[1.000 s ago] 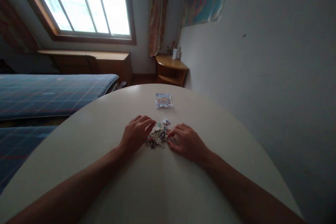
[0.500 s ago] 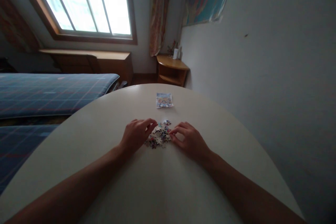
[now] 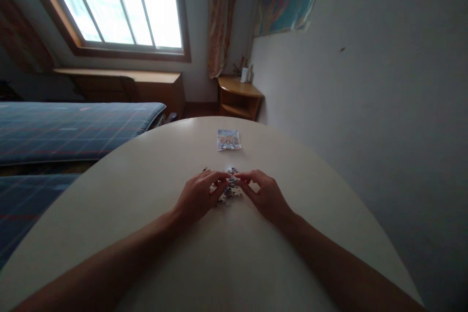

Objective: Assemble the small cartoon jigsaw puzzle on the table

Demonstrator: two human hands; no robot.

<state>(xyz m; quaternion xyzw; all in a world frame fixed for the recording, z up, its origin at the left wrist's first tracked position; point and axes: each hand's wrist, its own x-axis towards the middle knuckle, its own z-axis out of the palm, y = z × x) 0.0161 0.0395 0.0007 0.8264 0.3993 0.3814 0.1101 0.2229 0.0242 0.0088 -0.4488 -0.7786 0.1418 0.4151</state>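
A small heap of jigsaw pieces (image 3: 230,196) lies on the white table, some showing pale backs and others dark, mottled colours. My left hand (image 3: 200,192) reaches over the heap's left side, thumb and forefinger pinched on a jigsaw piece that the fingertips mostly cover. From the right, my right hand (image 3: 263,192) comes in with its own thumb and forefinger closed on a jigsaw piece, also barely visible. The fingertips of both hands nearly meet above the heap. Part of the heap is hidden behind my left hand, and a dark piece peeks out just beyond its knuckles.
A small square printed picture (image 3: 228,140) in blue and white lies beyond the heap. The round white table (image 3: 153,156) borders a wall on the right. Blue plaid mattresses (image 3: 73,129) are at the left, and a wooden corner shelf (image 3: 239,88) stands behind.
My left hand has moved right across the heap, covering more of it. My right hand's fingertips have shifted slightly up, so the two hands are now close together.
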